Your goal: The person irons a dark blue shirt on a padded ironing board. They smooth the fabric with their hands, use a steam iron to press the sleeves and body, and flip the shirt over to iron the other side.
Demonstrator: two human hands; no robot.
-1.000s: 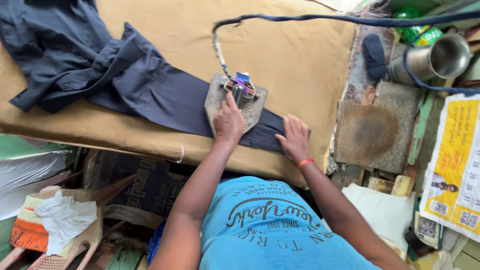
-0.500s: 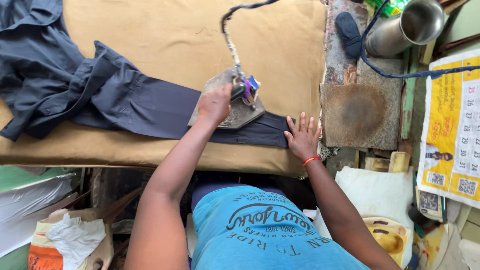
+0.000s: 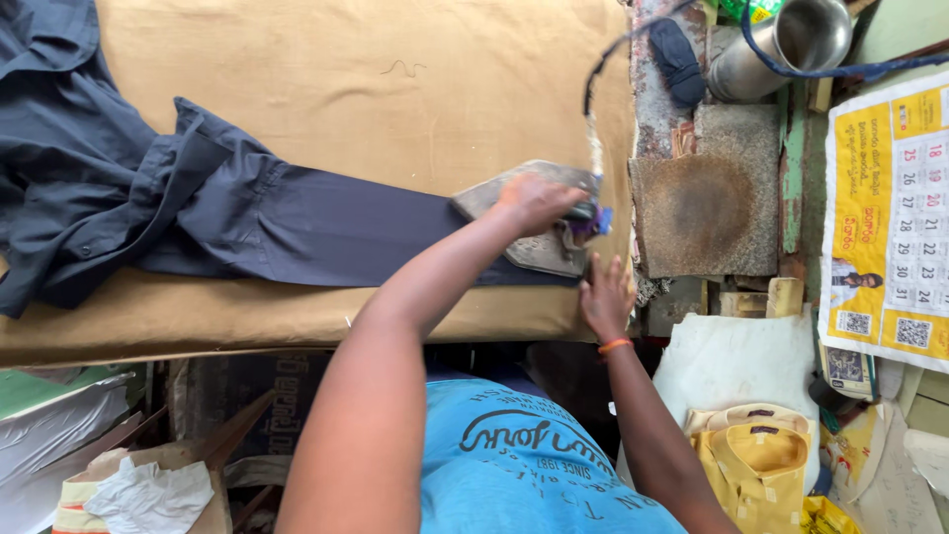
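While the dark blue garment (image 3: 297, 222) lies stretched across the tan padded ironing table (image 3: 395, 89), its pressed sleeve or leg running along a long axis from about 9 o'clock, where the rest of the cloth is bunched in loose folds, to about 3 o'clock, where its end meets the table's right edge, the left hand (image 3: 534, 203) is clenched around the handle of the heavy flat iron (image 3: 534, 232), which sits on that end of the strip with its pointed nose turned toward 9 o'clock. The iron's cord (image 3: 593, 109) rises from its heel toward 12 o'clock. The right hand (image 3: 605, 297) lies just at 5 o'clock from the iron, near its heel, fingers spread and flat, pressing on the cloth's end at the table's edge and grasping nothing. So the unpressed length of the garment lies wholly at 9 o'clock from the left hand's fingers, in line with the iron's nose, and the left hand is the nearer one to it; the right hand anchors the opposite end. At 3 o'clock from the iron, just beside the table, is a scorched stone rest (image 3: 707, 203), and beyond it at 1 o'clock a steel cup (image 3: 791, 40)
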